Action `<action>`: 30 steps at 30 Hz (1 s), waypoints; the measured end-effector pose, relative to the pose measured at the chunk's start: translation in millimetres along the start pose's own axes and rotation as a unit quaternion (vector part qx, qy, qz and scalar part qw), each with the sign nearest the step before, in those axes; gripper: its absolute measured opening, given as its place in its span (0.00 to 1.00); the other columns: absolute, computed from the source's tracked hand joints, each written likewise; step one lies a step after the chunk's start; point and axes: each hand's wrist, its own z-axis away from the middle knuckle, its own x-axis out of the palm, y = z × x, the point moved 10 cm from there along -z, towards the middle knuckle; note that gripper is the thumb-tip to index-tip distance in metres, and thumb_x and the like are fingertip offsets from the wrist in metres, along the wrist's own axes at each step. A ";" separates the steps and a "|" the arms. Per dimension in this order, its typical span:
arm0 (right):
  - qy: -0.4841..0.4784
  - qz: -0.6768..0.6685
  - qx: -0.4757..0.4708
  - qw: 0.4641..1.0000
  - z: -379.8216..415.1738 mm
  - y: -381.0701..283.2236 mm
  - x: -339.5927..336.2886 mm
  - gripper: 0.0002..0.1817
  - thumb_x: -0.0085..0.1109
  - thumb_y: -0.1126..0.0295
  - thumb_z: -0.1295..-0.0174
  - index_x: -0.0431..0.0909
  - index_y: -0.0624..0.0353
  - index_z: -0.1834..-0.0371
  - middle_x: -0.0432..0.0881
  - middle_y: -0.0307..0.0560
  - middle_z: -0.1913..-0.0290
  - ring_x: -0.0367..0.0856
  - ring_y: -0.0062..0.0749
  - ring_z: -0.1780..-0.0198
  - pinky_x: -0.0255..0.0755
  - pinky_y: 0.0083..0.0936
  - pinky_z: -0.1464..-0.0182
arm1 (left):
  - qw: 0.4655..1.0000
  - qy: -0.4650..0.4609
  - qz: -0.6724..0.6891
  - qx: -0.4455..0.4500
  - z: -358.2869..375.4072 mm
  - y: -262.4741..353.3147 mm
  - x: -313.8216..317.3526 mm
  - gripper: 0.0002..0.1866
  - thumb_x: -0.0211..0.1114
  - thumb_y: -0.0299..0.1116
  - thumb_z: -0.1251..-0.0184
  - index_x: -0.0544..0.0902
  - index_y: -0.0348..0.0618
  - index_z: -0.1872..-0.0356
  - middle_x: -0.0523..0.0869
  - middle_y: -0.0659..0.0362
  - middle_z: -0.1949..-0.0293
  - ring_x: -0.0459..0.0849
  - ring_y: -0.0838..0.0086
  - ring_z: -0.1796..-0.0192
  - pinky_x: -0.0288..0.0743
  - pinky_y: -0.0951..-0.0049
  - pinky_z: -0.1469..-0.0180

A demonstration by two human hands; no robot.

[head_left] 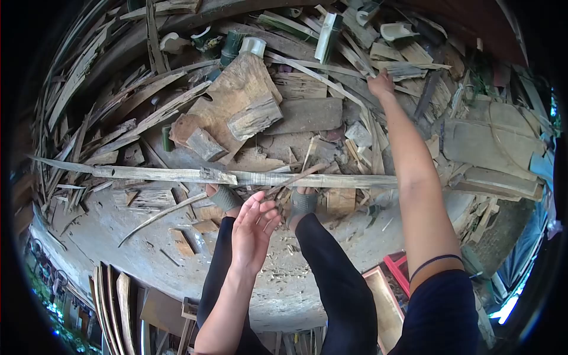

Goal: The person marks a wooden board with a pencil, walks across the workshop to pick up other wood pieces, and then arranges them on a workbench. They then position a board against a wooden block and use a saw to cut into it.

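Scrap wood everywhere, and the right hand [381, 83] is stretched way out into the pile, fingers curled down on a thin pale bamboo strip [331, 83], though I honestly can't tell if it's actually gripped. That strip looks long, flat and weathered, running diagonally among the offcuts near a cut bamboo tube [327, 29]. Left hand [253, 228] hangs open, fingers spread, holding nothing, just above a long split bamboo pole [236, 176] lying across both feet.

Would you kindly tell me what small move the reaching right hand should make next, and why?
Probably close the right hand on a thin strip in the scrap pile: it lies open, fingertips right at the strips. The left hand hovers open and empty above the long slat across the feet.
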 end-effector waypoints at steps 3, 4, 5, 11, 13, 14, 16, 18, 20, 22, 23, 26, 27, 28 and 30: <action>-0.061 0.110 -0.093 0.988 14.9 -25.1 24.7 0.29 0.58 0.56 0.36 0.69 0.60 0.35 0.66 0.56 0.29 0.64 0.54 0.29 0.62 0.43 0.29 | 1.000 0.004 0.000 0.008 -5.8 6.3 0.3 0.17 0.55 0.37 0.23 0.72 0.43 0.39 0.83 0.58 0.54 0.83 0.75 0.55 0.80 0.71 0.46; -0.042 0.119 -0.133 0.983 31.4 -33.8 17.8 0.24 0.59 0.57 0.36 0.75 0.61 0.42 0.71 0.57 0.34 0.70 0.53 0.33 0.68 0.42 0.34 | 1.000 0.012 0.010 -0.003 -7.1 2.2 -1.6 0.16 0.55 0.37 0.23 0.72 0.43 0.40 0.84 0.58 0.55 0.83 0.75 0.55 0.80 0.72 0.46; -0.016 0.125 -0.193 0.973 47.4 -47.0 15.0 0.20 0.58 0.58 0.36 0.78 0.62 0.48 0.76 0.58 0.40 0.76 0.52 0.38 0.74 0.42 0.39 | 1.000 0.010 0.008 -0.006 -8.5 -0.7 -1.5 0.16 0.55 0.37 0.23 0.72 0.43 0.40 0.84 0.58 0.55 0.83 0.75 0.55 0.80 0.72 0.46; -0.266 -0.137 -0.217 0.929 148.7 -60.1 11.9 0.21 0.48 0.56 0.29 0.76 0.66 0.52 0.81 0.56 0.54 0.83 0.44 0.53 0.76 0.40 0.52 | 0.999 0.006 0.004 -0.033 -11.5 -12.2 10.3 0.16 0.53 0.36 0.22 0.72 0.42 0.40 0.84 0.58 0.55 0.83 0.75 0.55 0.80 0.71 0.46; -0.421 -0.318 -0.103 0.843 202.4 -47.2 24.3 0.18 0.48 0.57 0.25 0.75 0.63 0.51 0.81 0.43 0.64 0.85 0.25 0.59 0.79 0.29 0.57 | 0.999 0.000 -0.010 -0.034 -12.7 -12.7 11.2 0.16 0.53 0.37 0.22 0.72 0.42 0.39 0.84 0.58 0.56 0.83 0.75 0.56 0.80 0.71 0.46; -0.453 -0.429 -0.050 0.780 233.5 -53.6 5.2 0.20 0.50 0.55 0.26 0.74 0.63 0.49 0.82 0.44 0.63 0.85 0.27 0.58 0.83 0.27 0.57 | 0.999 0.005 -0.017 -0.031 -13.9 -13.5 9.9 0.17 0.54 0.37 0.22 0.72 0.42 0.39 0.83 0.59 0.56 0.83 0.75 0.56 0.80 0.71 0.46; -0.498 -0.526 -0.029 0.688 276.7 -43.2 -0.1 0.23 0.51 0.55 0.26 0.71 0.66 0.42 0.81 0.49 0.53 0.85 0.32 0.55 0.85 0.30 0.53 | 0.999 -0.004 -0.028 -0.029 -14.9 -18.3 12.0 0.19 0.56 0.38 0.23 0.72 0.42 0.38 0.84 0.59 0.54 0.82 0.75 0.53 0.78 0.71 0.44; -0.537 -0.567 0.012 0.624 316.8 -38.9 -2.1 0.24 0.47 0.59 0.24 0.66 0.65 0.34 0.77 0.48 0.45 0.84 0.37 0.49 0.84 0.37 0.49 | 0.998 -0.005 -0.066 -0.019 -13.3 -17.8 16.1 0.20 0.56 0.38 0.23 0.71 0.42 0.36 0.83 0.58 0.52 0.82 0.75 0.51 0.76 0.70 0.43; -0.571 -0.581 0.030 0.579 355.4 -44.1 -8.6 0.24 0.47 0.59 0.24 0.66 0.65 0.34 0.77 0.48 0.45 0.83 0.36 0.47 0.82 0.36 0.48 | 0.993 -0.011 -0.121 -0.007 -11.6 -13.5 25.2 0.23 0.55 0.39 0.23 0.68 0.41 0.33 0.83 0.57 0.48 0.81 0.74 0.48 0.74 0.68 0.39; -0.609 -0.571 0.018 0.551 397.7 -50.2 -8.5 0.24 0.47 0.58 0.24 0.66 0.63 0.34 0.77 0.47 0.45 0.81 0.32 0.44 0.80 0.34 0.45 | 0.990 -0.018 -0.137 0.001 -7.3 -14.5 36.9 0.24 0.55 0.39 0.23 0.67 0.41 0.32 0.82 0.57 0.47 0.81 0.73 0.47 0.73 0.68 0.39; -0.639 -0.517 0.005 0.569 419.3 -56.1 -10.6 0.24 0.48 0.56 0.24 0.67 0.63 0.35 0.77 0.47 0.46 0.80 0.29 0.45 0.78 0.32 0.44 | 0.988 -0.028 -0.153 0.006 -6.7 -13.4 41.2 0.24 0.55 0.39 0.22 0.66 0.40 0.31 0.81 0.57 0.45 0.81 0.72 0.47 0.73 0.67 0.38; -0.622 -0.354 -0.276 0.642 446.3 -76.2 -6.0 0.23 0.47 0.55 0.24 0.72 0.66 0.42 0.78 0.46 0.54 0.78 0.25 0.55 0.76 0.31 0.51 | 0.986 -0.052 -0.160 -0.004 -10.6 -11.1 37.6 0.22 0.57 0.37 0.23 0.67 0.38 0.35 0.80 0.55 0.50 0.81 0.71 0.47 0.77 0.69 0.44; -0.695 -0.355 -0.147 0.607 436.8 -75.6 3.5 0.21 0.46 0.56 0.23 0.77 0.62 0.42 0.84 0.47 0.52 0.83 0.27 0.53 0.79 0.35 0.51 | 0.990 -0.037 -0.140 -0.004 -10.6 -6.8 32.1 0.20 0.57 0.36 0.24 0.67 0.38 0.37 0.81 0.56 0.54 0.82 0.71 0.49 0.79 0.71 0.47; -0.614 -0.275 -0.188 0.716 391.0 -81.0 2.9 0.24 0.45 0.51 0.24 0.79 0.61 0.46 0.85 0.47 0.54 0.83 0.27 0.60 0.79 0.32 0.56 | 0.992 0.007 -0.120 0.032 -13.5 1.7 26.2 0.17 0.59 0.32 0.25 0.68 0.39 0.42 0.80 0.59 0.67 0.83 0.74 0.61 0.81 0.74 0.57; -0.314 -0.353 -0.184 0.862 276.9 -79.2 6.1 0.26 0.43 0.46 0.25 0.77 0.59 0.47 0.83 0.44 0.53 0.81 0.24 0.61 0.76 0.25 0.59 | 0.989 0.015 -0.140 0.046 -15.3 11.6 22.3 0.17 0.60 0.32 0.26 0.68 0.39 0.43 0.79 0.61 0.70 0.81 0.76 0.67 0.80 0.75 0.62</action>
